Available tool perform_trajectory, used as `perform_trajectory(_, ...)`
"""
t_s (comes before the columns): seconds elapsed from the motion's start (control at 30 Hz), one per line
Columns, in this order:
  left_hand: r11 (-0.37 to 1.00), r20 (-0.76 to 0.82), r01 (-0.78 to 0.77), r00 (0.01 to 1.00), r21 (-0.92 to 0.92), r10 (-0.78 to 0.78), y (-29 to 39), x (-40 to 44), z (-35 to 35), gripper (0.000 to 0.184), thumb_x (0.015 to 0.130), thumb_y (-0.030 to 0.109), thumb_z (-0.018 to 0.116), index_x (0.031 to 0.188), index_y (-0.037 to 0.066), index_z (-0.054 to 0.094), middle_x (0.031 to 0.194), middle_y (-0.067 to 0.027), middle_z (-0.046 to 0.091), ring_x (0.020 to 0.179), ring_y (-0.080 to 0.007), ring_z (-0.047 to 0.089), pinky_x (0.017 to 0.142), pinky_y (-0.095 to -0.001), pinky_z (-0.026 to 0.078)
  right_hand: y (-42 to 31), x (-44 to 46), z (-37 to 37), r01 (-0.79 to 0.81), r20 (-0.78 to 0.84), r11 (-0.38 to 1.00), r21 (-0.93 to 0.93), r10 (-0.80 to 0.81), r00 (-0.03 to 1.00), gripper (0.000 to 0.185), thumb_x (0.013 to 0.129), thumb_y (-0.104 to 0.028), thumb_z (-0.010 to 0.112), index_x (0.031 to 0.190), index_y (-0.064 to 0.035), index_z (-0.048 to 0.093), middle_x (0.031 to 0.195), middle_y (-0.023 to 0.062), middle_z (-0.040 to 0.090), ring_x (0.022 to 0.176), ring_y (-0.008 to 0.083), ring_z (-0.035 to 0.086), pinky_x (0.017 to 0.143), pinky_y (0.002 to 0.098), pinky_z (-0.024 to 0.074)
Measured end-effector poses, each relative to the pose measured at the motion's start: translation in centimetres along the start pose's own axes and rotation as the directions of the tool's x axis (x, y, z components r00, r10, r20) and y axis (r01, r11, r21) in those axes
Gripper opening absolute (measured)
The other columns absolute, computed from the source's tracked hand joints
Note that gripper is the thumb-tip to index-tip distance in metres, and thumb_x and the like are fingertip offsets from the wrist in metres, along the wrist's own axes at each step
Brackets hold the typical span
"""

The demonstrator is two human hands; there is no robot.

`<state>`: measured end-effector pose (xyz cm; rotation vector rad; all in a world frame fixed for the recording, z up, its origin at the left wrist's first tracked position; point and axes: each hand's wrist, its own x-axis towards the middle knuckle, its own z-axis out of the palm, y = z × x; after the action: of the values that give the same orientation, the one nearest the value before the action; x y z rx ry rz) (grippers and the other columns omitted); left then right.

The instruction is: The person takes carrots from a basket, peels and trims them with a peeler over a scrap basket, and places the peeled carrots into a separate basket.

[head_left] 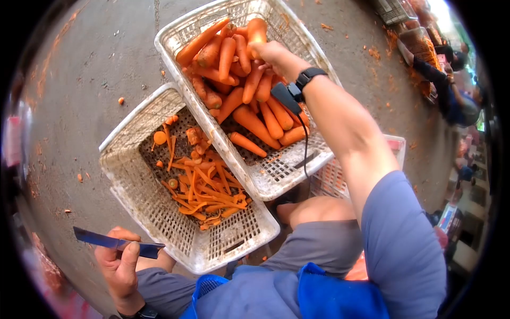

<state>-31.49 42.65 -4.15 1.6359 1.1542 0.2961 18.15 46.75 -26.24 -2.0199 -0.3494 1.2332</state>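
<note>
My right hand (pixel 273 57) reaches into the upper white plastic basket (pixel 241 173), its fingers closed around a thick carrot (pixel 257 31) at the top of the heap. Several whole carrots (pixel 255 122) fill much of that basket. Low on the left, my left hand (pixel 121 263) grips a flat, dark-blue knife-like blade (pixel 101 238), held roughly level beside the lower basket. That lower white basket (pixel 133 194) contains carrot peelings (pixel 204 186) and a few cut carrot ends (pixel 160 137). The fingertips of my right hand are partly hidden behind the carrot.
The upper basket's edge overlaps the lower one. Another light crate (pixel 332 178) stands beside my knee, under my right arm. A cable hangs from the device on my right wrist. Carrot scraps dot the grey floor (pixel 79 106). Other people (pixel 457 101) and crates are at the far right.
</note>
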Motion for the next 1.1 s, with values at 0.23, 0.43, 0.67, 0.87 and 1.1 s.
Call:
perform_trajectory(0.23,0.997,0.0,-0.052,0.999,-0.065,0.052,0.2,-3.3,0.1,0.019,0.09,0.017,0.066,0.087,-0.001,0.062,0.076,-0.0039,0.053,0.07,-0.0121,0.048,0.066,-0.026,0.036,4.2,-12.0,-2.0,-0.047,0.355,0.92,0.389,-0.102,0.929,0.028,0.099,-0.034,0.063,0.1,-0.0062,0.058,0.081,0.0041,0.065,0.062,0.0109,0.063,0.053,0.0229,0.0534)
perform_trajectory(0.43,0.926,0.003,-0.19,0.979,-0.327,0.202,-0.1,-7.4,0.6,0.022,0.1,0.018,0.051,0.088,0.001,0.055,0.081,-0.01,0.057,0.072,-0.0153,0.053,0.068,-0.0276,0.042,3.4,-25.8,-6.7,0.198,0.367,0.867,0.458,-0.388,0.846,0.039,0.093,-0.035,0.071,0.108,-0.0015,0.06,0.083,0.0071,0.065,0.068,0.0132,0.066,0.06,0.0239,0.0569)
perform_trajectory(0.67,0.785,0.055,-0.237,0.944,-0.572,0.325,0.5,-10.1,1.1,0.026,0.105,0.02,0.041,0.102,0.0,0.057,0.09,-0.0118,0.063,0.08,-0.0186,0.064,0.075,-0.0313,0.053,3.3,-48.4,-12.5,0.554,0.311,0.775,0.306,-0.631,0.711,0.053,0.085,-0.039,0.079,0.108,0.0059,0.061,0.095,0.0146,0.069,0.078,0.0206,0.069,0.069,0.0315,0.057)
perform_trajectory(0.87,0.764,0.11,-0.289,0.899,-0.577,0.423,0.1,-11.9,2.8,0.024,0.107,0.02,0.044,0.113,0.003,0.059,0.081,-0.0063,0.062,0.072,-0.0133,0.06,0.065,-0.026,0.05,7.3,-57.9,-6.4,0.357,0.373,0.759,0.544,-0.6,0.708,0.085,0.062,-0.011,0.088,0.135,0.0051,0.048,0.1,0.017,0.069,0.088,0.0243,0.069,0.072,0.0364,0.0571)
perform_trajectory(1.1,0.889,0.148,-0.41,0.884,-0.206,0.443,-1.1,-13.3,4.2,0.016,0.103,0.012,0.052,0.102,0.001,0.063,0.071,0.0009,0.051,0.067,-0.0075,0.048,0.061,-0.0247,0.042,9.3,-48.5,6.7,0.769,0.316,0.636,-0.067,-0.718,0.62,0.061,0.067,-0.015,0.085,0.12,-0.002,0.057,0.101,0.0133,0.067,0.092,0.0218,0.067,0.084,0.035,0.0535)
